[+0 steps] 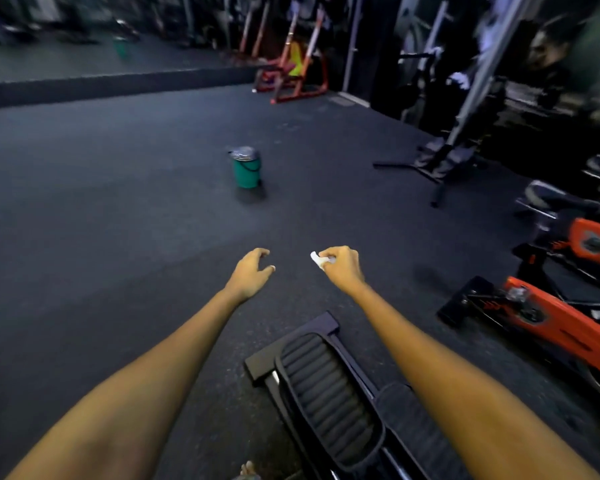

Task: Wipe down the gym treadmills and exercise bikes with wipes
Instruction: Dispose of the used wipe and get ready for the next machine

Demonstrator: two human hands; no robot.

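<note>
From the head view, our right hand (pixel 340 266) pinches a small crumpled white wipe (pixel 318 260) in a tight grip; our left hand (pixel 252 271) hangs loosely curled and empty. That scrap could slip to the floor (pixel 118 220), being barely held. The orange exercise bikes (pixel 551 317) stand near right, a green bin (pixel 246 169) farther ahead.

Bin (pixel 246 167) on floor (pixel 118 202) ahead, exercise bikes (pixel 561 317) at right.

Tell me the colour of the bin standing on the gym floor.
Green, with a grey liner or lid at its top; the bin shows in the head view.
</note>
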